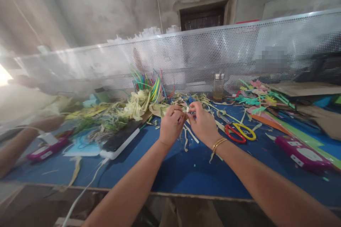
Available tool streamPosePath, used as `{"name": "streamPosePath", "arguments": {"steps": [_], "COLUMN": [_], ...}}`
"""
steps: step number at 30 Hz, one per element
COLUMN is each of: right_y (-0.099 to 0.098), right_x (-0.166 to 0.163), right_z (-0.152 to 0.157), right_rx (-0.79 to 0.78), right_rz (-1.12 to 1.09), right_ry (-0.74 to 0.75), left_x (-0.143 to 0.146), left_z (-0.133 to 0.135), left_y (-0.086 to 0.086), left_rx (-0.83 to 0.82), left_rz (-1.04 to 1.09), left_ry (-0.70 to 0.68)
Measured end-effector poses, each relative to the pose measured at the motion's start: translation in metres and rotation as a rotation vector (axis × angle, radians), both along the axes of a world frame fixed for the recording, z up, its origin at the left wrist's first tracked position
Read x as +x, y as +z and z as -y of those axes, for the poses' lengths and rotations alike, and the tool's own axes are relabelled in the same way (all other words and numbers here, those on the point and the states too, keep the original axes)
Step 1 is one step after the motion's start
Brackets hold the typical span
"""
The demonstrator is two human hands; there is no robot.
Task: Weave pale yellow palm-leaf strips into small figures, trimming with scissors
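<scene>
My left hand (171, 125) and my right hand (201, 122) meet above the blue table (186, 170), fingers pinched together on a small pale paper piece (187, 109). Thin cream strips (190, 133) hang down from between them. A gold bracelet (219, 144) circles my right wrist. A heap of pale yellow paper shapes (137, 104) lies just behind my left hand, with a bunch of bright coloured strips (149, 85) standing behind it.
Red and yellow scissors (239, 133) lie right of my hands. A glass jar (218, 87) stands at the perforated metal screen (213, 53). A pink device (303, 153) sits at right, a black-and-white slab (119, 142) at left. Another person's arm (23, 138) rests far left.
</scene>
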State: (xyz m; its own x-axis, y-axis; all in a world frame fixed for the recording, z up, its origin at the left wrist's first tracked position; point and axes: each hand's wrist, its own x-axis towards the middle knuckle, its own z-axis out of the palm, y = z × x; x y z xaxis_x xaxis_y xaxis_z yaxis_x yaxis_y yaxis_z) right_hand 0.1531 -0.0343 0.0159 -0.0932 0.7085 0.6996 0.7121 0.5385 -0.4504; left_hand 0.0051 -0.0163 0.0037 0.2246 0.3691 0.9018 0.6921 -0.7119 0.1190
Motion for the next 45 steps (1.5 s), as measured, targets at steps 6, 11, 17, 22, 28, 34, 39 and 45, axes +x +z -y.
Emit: {"name": "streamPosePath", "arguments": {"steps": [6, 11, 17, 22, 28, 34, 39, 45], "right_y": [0.007, 0.006, 0.008, 0.006, -0.001, -0.006, -0.012, -0.015], "right_x": [0.008, 0.015, 0.017, 0.017, 0.018, 0.019, 0.019, 0.018], "right_z": [-0.002, -0.013, -0.015, -0.013, -0.018, -0.023, -0.031, -0.034], "right_rx": [0.245, 0.149, 0.074, 0.067, 0.086, 0.111, 0.020, -0.169], "right_rz": [0.167, 0.284, 0.338, 0.347, 0.262, 0.219, 0.145, 0.049], "right_ry": [-0.009, 0.062, 0.057, 0.013, 0.006, 0.011, 0.015, -0.020], "left_x": [0.000, 0.001, -0.001, 0.000, 0.001, 0.002, 0.002, 0.003], "left_z": [-0.003, -0.004, -0.010, -0.011, -0.010, -0.014, -0.016, -0.016], "left_y": [-0.003, -0.006, -0.012, -0.012, -0.012, -0.013, -0.014, -0.017], "left_rx": [0.003, -0.036, -0.070, -0.090, -0.129, -0.142, -0.135, -0.189], "left_rz": [-0.129, -0.198, -0.227, -0.227, -0.155, -0.115, -0.117, -0.154], "left_ry": [0.021, 0.014, 0.024, -0.007, -0.041, -0.083, -0.103, -0.096]}}
